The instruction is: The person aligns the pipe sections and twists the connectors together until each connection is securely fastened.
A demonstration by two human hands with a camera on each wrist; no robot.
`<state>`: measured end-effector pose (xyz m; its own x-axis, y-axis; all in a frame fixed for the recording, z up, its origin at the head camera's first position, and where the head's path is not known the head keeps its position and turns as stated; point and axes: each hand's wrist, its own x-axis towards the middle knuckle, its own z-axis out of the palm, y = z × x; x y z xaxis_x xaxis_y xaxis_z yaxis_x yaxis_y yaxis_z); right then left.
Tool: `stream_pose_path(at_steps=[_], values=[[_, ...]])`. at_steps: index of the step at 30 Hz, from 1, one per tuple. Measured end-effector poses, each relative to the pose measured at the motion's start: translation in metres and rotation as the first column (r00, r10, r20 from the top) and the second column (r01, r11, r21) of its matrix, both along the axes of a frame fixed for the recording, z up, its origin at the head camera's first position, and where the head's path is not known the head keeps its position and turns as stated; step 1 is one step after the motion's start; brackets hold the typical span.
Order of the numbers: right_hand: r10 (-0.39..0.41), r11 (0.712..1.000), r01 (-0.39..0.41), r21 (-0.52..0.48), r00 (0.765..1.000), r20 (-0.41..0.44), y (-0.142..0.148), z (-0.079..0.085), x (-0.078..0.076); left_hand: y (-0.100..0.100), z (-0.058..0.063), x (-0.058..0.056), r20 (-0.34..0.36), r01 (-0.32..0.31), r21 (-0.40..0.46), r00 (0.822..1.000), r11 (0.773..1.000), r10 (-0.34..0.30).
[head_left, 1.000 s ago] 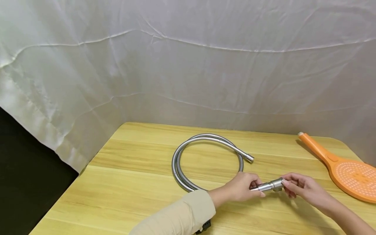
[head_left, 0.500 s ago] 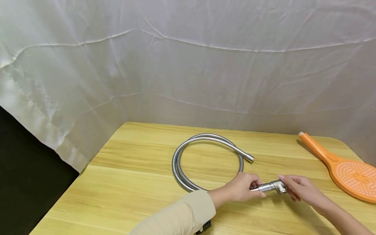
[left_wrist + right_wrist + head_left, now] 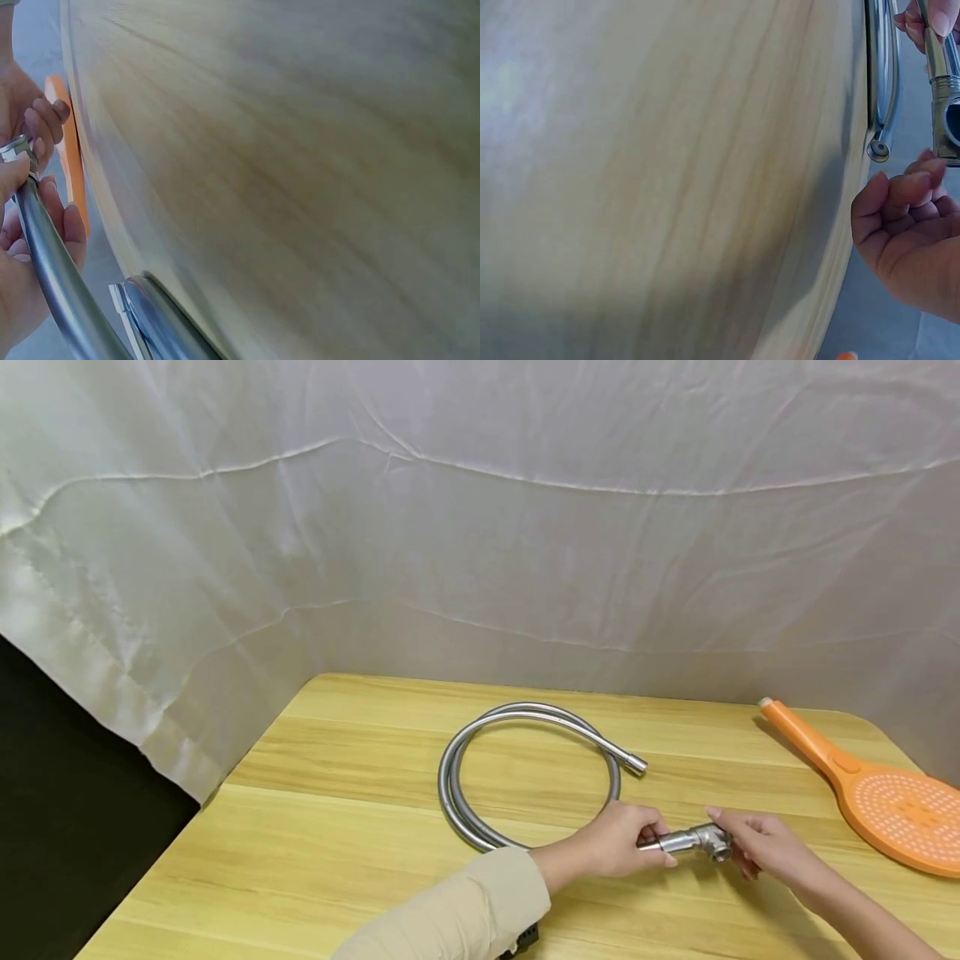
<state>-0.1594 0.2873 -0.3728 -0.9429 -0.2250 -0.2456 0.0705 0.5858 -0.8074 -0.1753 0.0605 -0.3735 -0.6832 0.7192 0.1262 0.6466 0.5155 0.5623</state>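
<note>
A coiled silver metal hose (image 3: 480, 752) lies on the wooden table (image 3: 337, 827). My left hand (image 3: 618, 839) grips the hose just behind its near end, and the left wrist view shows the hose (image 3: 49, 277) running through that hand (image 3: 22, 255). The metal fitting (image 3: 705, 839) on that end is held just above the table. My right hand (image 3: 761, 847) has its index fingertip on top of the fitting, the other fingers curled beside it. In the right wrist view the fitting (image 3: 946, 112) sits at those fingertips (image 3: 911, 187). The hose's other end (image 3: 636, 765) lies free.
An orange hand shower head (image 3: 885, 806) lies at the table's right side, its handle pointing to the back. White crumpled sheeting (image 3: 480, 527) hangs behind the table. The table's left edge drops into a dark gap (image 3: 67, 827).
My right hand has slid back from wrapping the fitting to touching it with its fingertips, and the fitting's open end now shows. The left hand and coil have stayed put.
</note>
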Motion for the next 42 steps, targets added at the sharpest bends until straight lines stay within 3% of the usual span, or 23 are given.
stream_pose_path(at_steps=[4,14,17,19,21,24,26,28,34,38,42], values=[[0.010,0.997,-0.009,-0.072,1.000,0.018,0.002,-0.003,0.000,0.000,-0.001,-0.001,-0.014,0.013,0.002,1.000,1.000,-0.013],[0.066,0.984,-0.078,-0.159,0.994,-0.082,0.007,-0.010,0.000,0.001,-0.002,-0.002,-0.018,0.017,-0.005,1.000,1.000,-0.017],[0.108,0.965,-0.129,-0.228,0.989,-0.102,0.012,-0.011,-0.002,0.001,-0.001,-0.002,-0.010,0.002,-0.004,1.000,1.000,-0.002],[0.171,0.927,-0.195,-0.321,0.980,-0.103,0.017,-0.012,-0.004,0.001,-0.001,-0.002,-0.007,-0.008,-0.006,1.000,1.000,0.007],[0.263,0.856,-0.275,-0.438,0.961,-0.091,0.022,-0.014,-0.007,0.002,0.000,-0.002,-0.002,-0.012,-0.009,1.000,1.000,0.012],[0.399,0.726,-0.370,-0.580,0.913,-0.083,0.029,-0.015,-0.010,0.001,-0.001,-0.003,0.003,-0.010,-0.007,1.000,1.000,0.010],[0.453,0.679,-0.394,-0.620,0.889,-0.069,0.032,-0.015,-0.011,0.001,-0.001,-0.003,0.006,-0.008,-0.003,1.000,1.000,0.008],[0.465,0.682,-0.413,-0.603,0.882,-0.078,0.033,-0.015,-0.011,0.001,-0.001,-0.003,0.005,-0.008,0.000,1.000,1.000,0.008],[0.413,0.790,-0.441,-0.426,0.896,-0.163,0.032,-0.012,-0.007,0.001,0.000,-0.002,0.011,-0.014,-0.006,1.000,1.000,0.014],[0.363,0.851,-0.400,-0.340,0.916,-0.169,0.030,-0.011,-0.005,0.001,0.000,-0.002,0.017,-0.020,-0.007,1.000,1.000,0.020],[0.322,0.886,-0.363,-0.290,0.930,-0.178,0.028,-0.009,-0.005,0.002,0.000,-0.002,0.010,-0.029,-0.005,1.000,1.000,0.030]])
